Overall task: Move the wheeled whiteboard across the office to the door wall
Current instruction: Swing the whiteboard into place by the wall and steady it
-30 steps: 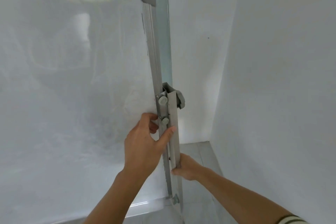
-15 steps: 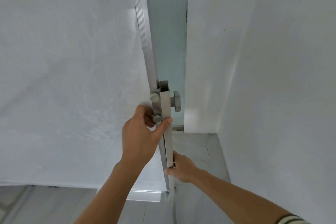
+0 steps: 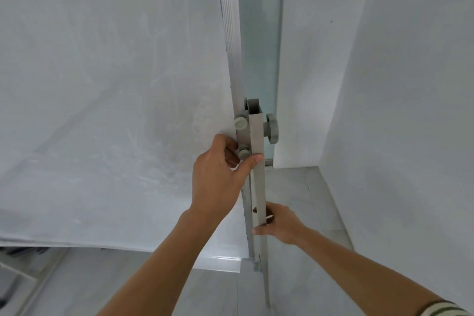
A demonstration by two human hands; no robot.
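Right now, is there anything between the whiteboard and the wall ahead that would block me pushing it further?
Nothing visible does. Both hands, left hand and right hand, already grip the whiteboard by its upright post. The strip of floor between it and the wall looks bare, though the board hides whatever is behind it.

I have just one view to work from, the wide-angle head camera, so there is no second picture to overlap with it. It sits high and looks forward and steeply down, very near the whiteboard (image 3: 107,100), whose face fills the left half out to the left and top edges. Its upright stand post (image 3: 256,174) runs down my centre line. The left hand (image 3: 218,177) and right hand (image 3: 279,226) reach in from the bottom edge. A white wall (image 3: 410,110) fills the right side, with floor (image 3: 289,187) low down.
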